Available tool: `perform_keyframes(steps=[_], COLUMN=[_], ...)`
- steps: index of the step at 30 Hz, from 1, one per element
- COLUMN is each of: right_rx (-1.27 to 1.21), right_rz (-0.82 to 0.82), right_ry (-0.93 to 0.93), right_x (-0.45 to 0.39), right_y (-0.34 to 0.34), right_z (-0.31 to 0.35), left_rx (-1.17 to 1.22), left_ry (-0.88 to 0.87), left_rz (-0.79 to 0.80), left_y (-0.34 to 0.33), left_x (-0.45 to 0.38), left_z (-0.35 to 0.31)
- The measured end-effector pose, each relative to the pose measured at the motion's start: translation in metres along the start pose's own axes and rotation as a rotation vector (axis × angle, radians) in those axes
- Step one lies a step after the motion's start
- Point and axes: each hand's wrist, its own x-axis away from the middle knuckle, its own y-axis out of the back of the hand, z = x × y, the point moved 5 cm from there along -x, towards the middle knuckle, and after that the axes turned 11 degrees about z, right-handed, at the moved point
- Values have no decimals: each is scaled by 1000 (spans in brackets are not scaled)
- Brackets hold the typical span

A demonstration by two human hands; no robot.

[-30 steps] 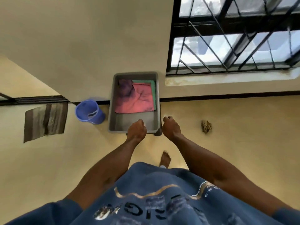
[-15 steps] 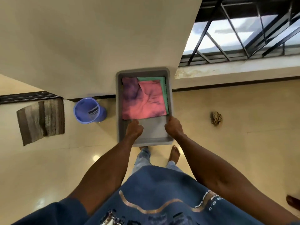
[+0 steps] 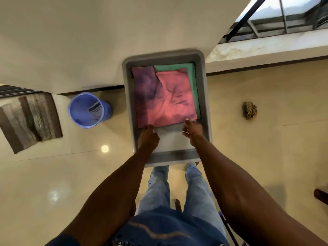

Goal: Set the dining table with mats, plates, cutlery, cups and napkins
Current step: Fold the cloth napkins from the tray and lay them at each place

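Moved from grey tray [image 3: 205,96] rim inside: left hand [image 3: 148,138] and right hand [image 3: 193,129] fingers now pinching pink cloth [image 3: 170,102] at 6 o'clock edge; lifting likely next.

A glossy cream tiled floor [image 3: 266,148] fills most of the frame and carries two bright light reflections [image 3: 104,148] at centre left. A plain off-white wall [image 3: 88,32] spans the top, meeting the floor along a dark skirting strip [image 3: 266,68]. At upper right a window with black metal bars [image 3: 284,15] lets in daylight above a pale stained sill [image 3: 257,45]. At left lies a striped brown and grey doormat [image 3: 30,119], and just right of it stands a blue plastic bin [image 3: 87,110] close to the wall. A small brownish crumpled lump [image 3: 249,110] lies on the floor at right.
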Motion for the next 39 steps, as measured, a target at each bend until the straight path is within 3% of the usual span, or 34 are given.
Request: perform_keyframes(steps=[6, 11, 16, 19, 25, 28, 33, 39], right_rx=[-342, -285, -230, -351, -371, -373, -74, 9], right_rz=[-195, -318, -234, -322, -292, -298, -319, -89], right_ry=[-67, -168, -63, -105, -124, -77, 174, 425], right_x=[-41, -52, -35, -42, -40, -14, 36, 112], right_y=[-7, 2, -7, -4, -4, -7, -9, -23], right_z=[4, -4, -5, -4, 0, 5, 31, 80], left_rx=[-190, -240, -281, -287, -293, -308, -201, 18], left_ry=[-135, -178, -205, -219, -215, -242, -294, -435], left_rz=[12, 18, 18, 10, 14, 6, -39, -159], left_y=[5, 7, 11, 12, 9, 9, 21, 59], left_x=[-29, -35, -33, -34, -34, -22, 2, 40], left_z=[-14, -25, -27, -26, -14, -17, -41, -88])
